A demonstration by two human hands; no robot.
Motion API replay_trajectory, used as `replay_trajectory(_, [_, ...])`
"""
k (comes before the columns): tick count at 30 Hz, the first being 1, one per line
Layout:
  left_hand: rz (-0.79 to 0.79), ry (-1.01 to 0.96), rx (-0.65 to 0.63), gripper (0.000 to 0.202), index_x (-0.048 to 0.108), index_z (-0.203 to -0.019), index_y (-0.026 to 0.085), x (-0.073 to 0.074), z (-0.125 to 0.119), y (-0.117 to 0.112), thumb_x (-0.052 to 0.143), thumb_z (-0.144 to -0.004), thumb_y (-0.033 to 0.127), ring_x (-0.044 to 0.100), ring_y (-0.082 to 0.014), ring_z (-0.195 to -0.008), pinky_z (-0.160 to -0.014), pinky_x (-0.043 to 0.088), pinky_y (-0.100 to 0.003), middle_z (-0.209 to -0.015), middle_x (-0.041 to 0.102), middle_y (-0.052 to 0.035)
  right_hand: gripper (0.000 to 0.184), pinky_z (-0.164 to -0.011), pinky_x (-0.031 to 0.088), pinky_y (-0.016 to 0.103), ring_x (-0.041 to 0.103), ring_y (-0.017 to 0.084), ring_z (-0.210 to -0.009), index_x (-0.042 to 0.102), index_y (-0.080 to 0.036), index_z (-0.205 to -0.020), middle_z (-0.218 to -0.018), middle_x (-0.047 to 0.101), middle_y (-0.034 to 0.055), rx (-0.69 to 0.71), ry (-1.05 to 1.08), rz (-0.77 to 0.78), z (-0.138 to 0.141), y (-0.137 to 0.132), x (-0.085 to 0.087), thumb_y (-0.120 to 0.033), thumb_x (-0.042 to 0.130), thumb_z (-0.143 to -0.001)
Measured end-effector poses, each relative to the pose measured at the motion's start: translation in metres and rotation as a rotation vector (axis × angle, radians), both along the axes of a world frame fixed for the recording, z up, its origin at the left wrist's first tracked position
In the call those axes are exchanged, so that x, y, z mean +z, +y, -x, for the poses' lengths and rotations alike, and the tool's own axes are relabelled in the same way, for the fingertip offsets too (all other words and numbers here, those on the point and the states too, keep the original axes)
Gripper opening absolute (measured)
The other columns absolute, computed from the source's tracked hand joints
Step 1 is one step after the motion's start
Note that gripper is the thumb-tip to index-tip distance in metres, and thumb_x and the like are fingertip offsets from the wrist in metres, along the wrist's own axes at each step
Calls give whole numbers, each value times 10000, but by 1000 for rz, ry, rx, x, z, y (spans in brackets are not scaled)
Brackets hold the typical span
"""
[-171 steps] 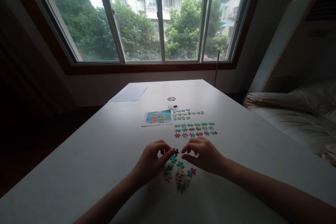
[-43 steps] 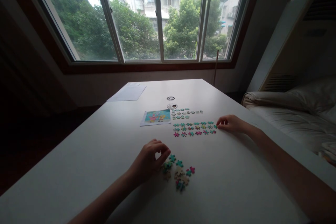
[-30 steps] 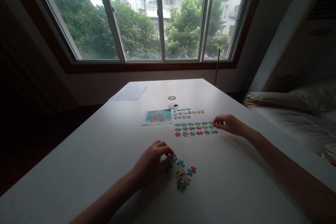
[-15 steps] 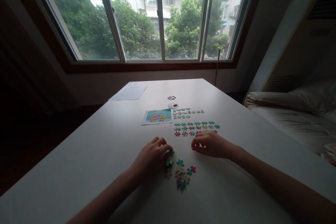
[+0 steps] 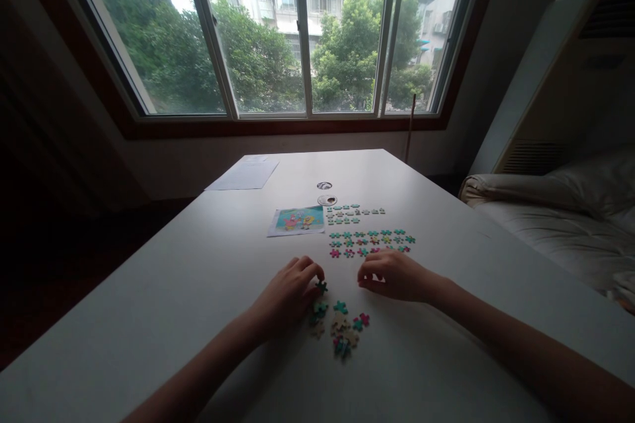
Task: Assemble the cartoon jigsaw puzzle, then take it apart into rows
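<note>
My left hand [image 5: 292, 287] pinches a green puzzle piece [image 5: 322, 287] between thumb and forefinger, at the left edge of a loose heap. Just below it are another green piece [image 5: 320, 308] and a tan piece [image 5: 318, 328], partly hidden by the hand. The rest of the heap [image 5: 341, 324] holds teal, tan and pink pieces, some overlapping. To the right, my right hand [image 5: 389, 274] hovers low over the table with fingers curled, thumb and fingertips slightly apart and nothing visible between them. It covers part of the nearest row of laid-out puzzle pieces [image 5: 360, 238].
A cartoon picture sheet [image 5: 298, 221] lies left of the rows. Further rows of pale pieces [image 5: 350, 213] lie behind. Two round discs [image 5: 326, 200] and white papers [image 5: 243, 173] are farther back on the white table [image 5: 149, 317]. A cushioned seat [image 5: 546, 211] stands at right.
My right hand has shifted slightly left. My left fingers have moved a little, and the green piece between them shows more fully and sits slightly further left.
</note>
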State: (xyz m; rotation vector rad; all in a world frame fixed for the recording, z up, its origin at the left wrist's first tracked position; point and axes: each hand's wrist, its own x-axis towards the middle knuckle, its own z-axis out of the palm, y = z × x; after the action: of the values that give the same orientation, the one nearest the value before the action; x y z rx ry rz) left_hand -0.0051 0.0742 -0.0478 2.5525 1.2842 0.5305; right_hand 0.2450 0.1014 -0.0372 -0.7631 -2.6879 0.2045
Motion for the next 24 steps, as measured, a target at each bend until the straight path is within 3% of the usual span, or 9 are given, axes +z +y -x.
replay_trajectory(4, [87,-222,43,19,548,-779,173,1,-5,0,531,-772,176,502,-151,-730,-649,407,-250,-750,570,-4,112,-585,365,198,526,75,-576,626,-211,-811,-721,632,-11,-26,45,-17,9,-7,-3,-221,515,-803])
replay_trajectory(9, [303,-515,107,126,586,-785,149,4,-16,-6,561,-765,271,485,-96,-584,-517,368,-189,-687,590,9,147,-606,353,236,525,89,-565,617,-221,-834,-689,628,-21,-97,161,-111,20,-14,-10,-315,506,-822])
replay_trajectory(15, [381,-564,120,154,623,-795,153,5,-21,-12,572,-755,292,496,-97,-576,-492,351,-182,-696,618,-2,168,-602,353,241,536,86,-562,610,-211,-864,-672,630,-21,-110,285,-168,25,-20,-9,-334,500,-826])
replay_trajectory(24, [399,-585,122,150,625,-784,145,8,-24,-13,586,-745,285,510,-107,-607,-503,352,-181,-691,615,-6,145,-593,339,244,512,76,-537,607,-205,-825,-657,620,-27,-56,276,-176,25,-21,-8,-301,497,-828])
